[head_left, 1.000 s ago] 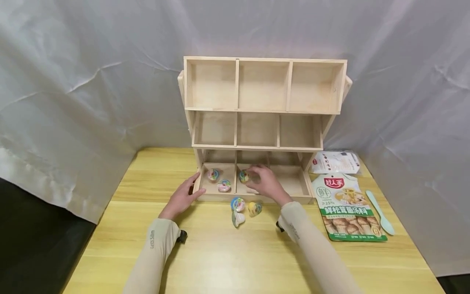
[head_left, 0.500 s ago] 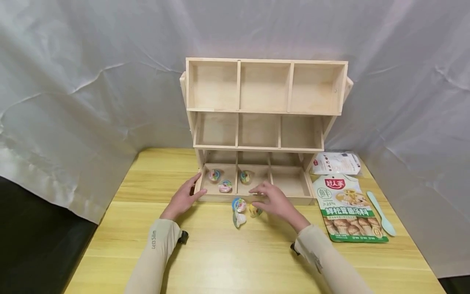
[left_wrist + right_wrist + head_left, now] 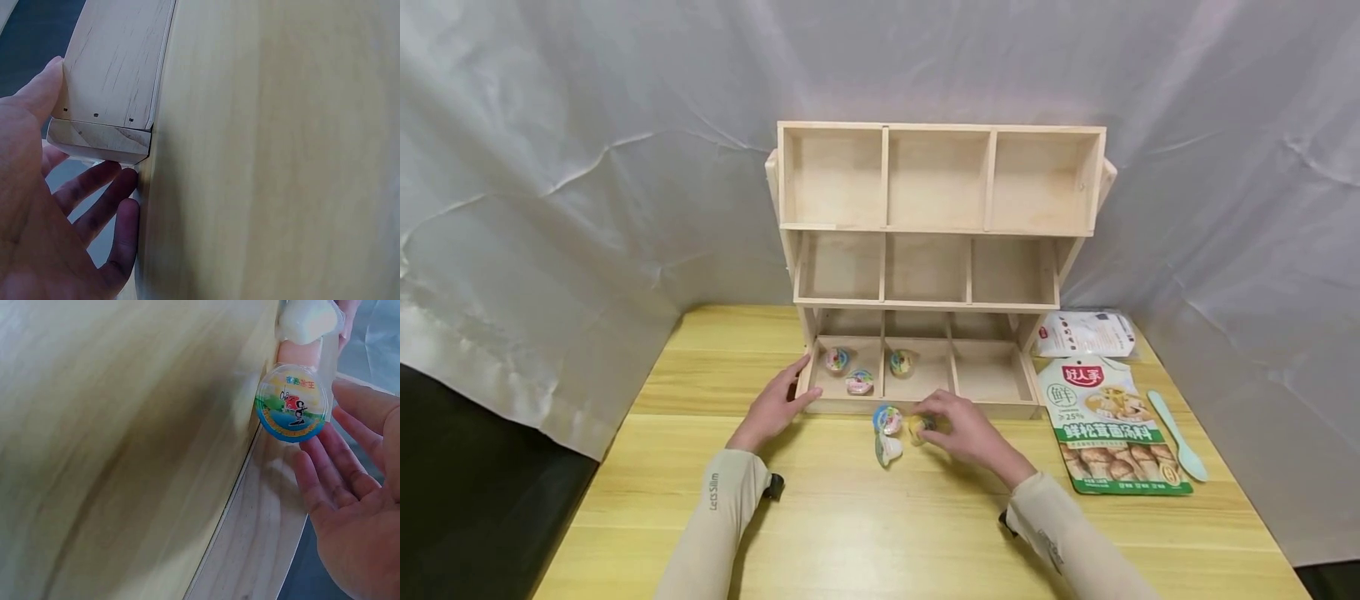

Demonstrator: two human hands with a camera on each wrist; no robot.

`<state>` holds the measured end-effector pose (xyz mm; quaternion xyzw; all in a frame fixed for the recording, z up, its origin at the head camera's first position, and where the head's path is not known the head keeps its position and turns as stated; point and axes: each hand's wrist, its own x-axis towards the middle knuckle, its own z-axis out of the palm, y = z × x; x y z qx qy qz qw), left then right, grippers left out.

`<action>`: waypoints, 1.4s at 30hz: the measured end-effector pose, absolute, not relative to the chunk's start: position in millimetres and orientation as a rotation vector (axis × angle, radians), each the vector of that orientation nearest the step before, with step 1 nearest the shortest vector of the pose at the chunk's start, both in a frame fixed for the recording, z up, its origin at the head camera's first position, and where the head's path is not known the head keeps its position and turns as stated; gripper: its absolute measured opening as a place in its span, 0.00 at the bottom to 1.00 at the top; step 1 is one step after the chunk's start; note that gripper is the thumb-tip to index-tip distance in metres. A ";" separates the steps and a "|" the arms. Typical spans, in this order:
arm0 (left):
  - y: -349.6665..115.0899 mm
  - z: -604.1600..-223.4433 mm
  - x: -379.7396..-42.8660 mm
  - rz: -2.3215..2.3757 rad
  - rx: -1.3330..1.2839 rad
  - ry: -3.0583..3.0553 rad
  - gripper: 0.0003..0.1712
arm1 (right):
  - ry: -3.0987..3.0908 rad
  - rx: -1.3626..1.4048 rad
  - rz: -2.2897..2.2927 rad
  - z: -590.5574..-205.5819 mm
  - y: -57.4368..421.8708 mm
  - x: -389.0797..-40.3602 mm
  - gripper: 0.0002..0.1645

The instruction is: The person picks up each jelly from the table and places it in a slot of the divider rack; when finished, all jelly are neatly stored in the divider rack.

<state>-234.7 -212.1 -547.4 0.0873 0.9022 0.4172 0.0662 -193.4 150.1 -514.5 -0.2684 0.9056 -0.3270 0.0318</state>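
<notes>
My right hand (image 3: 964, 429) has its thumb and fingers at both sides of a yellow jelly cup (image 3: 916, 427) on the table, just in front of the wooden rack's bottom tray. In the right wrist view, the printed lid of that jelly cup (image 3: 292, 403) faces the camera with fingertips at its edge. Left of it lie a blue-rimmed jelly cup (image 3: 887, 418) and a white one tipped on its side (image 3: 889, 450). At the tray's front left corner (image 3: 100, 137), my left hand (image 3: 772, 408) rests with thumb in front and fingers along the side.
The three-tier wooden rack (image 3: 940, 232) has divided compartments. Two jelly cups (image 3: 859, 382) are in its bottom left compartment, and one (image 3: 901, 362) is in the bottom middle. On the right lie a green-and-white food pouch (image 3: 1116, 425), a pale green spoon (image 3: 1180, 437) and a white packet (image 3: 1086, 333).
My right hand has left the jelly cup in the bottom middle compartment, drawn back over the tray's front edge and come down around the yellow cup. The left hand has stayed put.
</notes>
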 end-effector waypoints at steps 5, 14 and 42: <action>-212.2 -547.9 -234.1 1.253 0.263 2.724 0.48 | 2.793 -0.840 -0.974 -520.0 150.3 -193.6 0.21; -212.2 -547.9 -234.5 1.255 0.237 2.710 0.46 | 2.770 -0.891 -0.970 -525.5 152.3 -192.4 0.21; -211.3 -546.6 -233.9 1.259 0.239 2.711 0.47 | 2.693 -0.833 -1.004 -526.0 148.7 -195.5 0.14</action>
